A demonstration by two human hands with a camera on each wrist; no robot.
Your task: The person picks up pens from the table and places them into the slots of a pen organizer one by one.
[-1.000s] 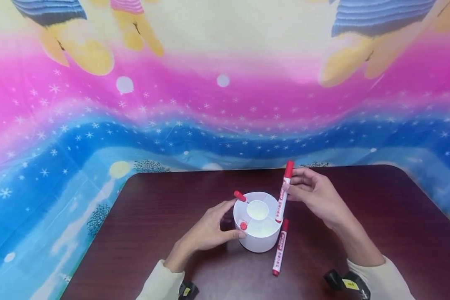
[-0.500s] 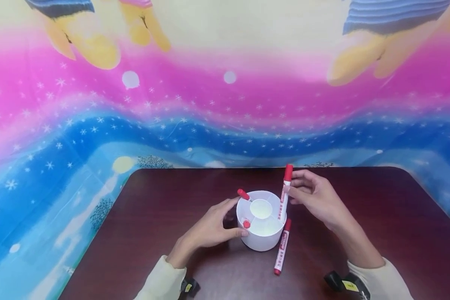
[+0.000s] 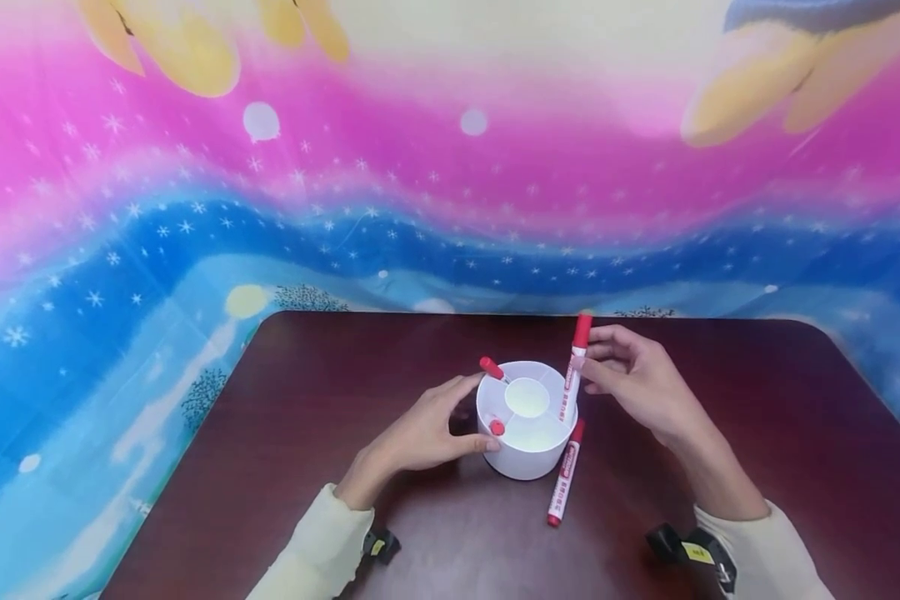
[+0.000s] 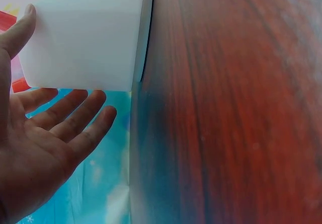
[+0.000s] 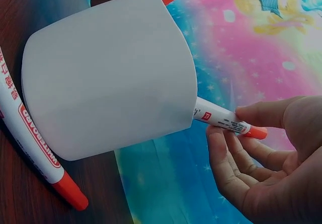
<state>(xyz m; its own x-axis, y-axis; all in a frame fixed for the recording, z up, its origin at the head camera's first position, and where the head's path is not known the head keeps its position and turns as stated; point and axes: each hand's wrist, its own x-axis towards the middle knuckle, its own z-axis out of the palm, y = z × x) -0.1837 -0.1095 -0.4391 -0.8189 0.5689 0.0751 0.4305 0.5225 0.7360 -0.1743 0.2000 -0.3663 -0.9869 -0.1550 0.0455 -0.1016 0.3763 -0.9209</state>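
A round white pen holder (image 3: 527, 463) with a central ring and several outer compartments stands on the table. My left hand (image 3: 427, 429) holds its left side, thumb on the near wall and fingers round the back; in the left wrist view the thumb (image 4: 22, 30) lies along the white wall. My right hand (image 3: 637, 379) pinches a red-capped whiteboard marker (image 3: 575, 367) between thumb and fingers, its lower end inside the right compartment, cap up. Two red-capped markers stand in the left compartments, one cap (image 3: 491, 367) at the back and another cap (image 3: 497, 427) in front.
Another whiteboard marker (image 5: 35, 138) lies on the dark wood table (image 3: 270, 433), close by the holder's right side, with its cap (image 3: 577, 431) pointing away. A colourful printed cloth (image 3: 420, 192) hangs behind the table's far edge.
The marker in my right hand has gone from over the holder's right rim down into the right compartment. My left hand keeps its hold. The head view has tilted down slightly.
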